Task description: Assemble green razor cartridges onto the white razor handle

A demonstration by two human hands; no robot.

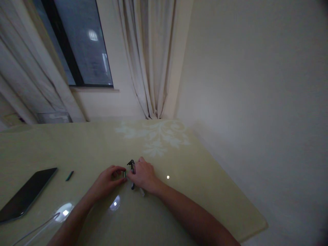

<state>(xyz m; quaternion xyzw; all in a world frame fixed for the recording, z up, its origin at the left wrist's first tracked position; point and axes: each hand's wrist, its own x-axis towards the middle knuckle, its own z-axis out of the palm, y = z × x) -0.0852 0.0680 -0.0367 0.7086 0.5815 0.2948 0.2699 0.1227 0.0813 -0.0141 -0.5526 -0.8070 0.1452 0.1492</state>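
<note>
Between the thumb and fingertips of my left hand (110, 181) is a small green cylinder (124, 174), which looks like a battery. My right hand (144, 175) is closed around a small dark and silver device (132, 165), its black top sticking up past the fingers. Below that hand a dark tip and a pale end (141, 192) of the device show; its middle is hidden by the fingers. The two hands are close together over the table. Another small green and dark cylinder (69, 176) lies on the table to the left.
A dark tablet (28, 193) lies on the glossy yellowish table (200, 191) at the left, with a white cable (38, 228) near the front edge. Curtains (151, 58), a window and a bare wall stand behind and to the right.
</note>
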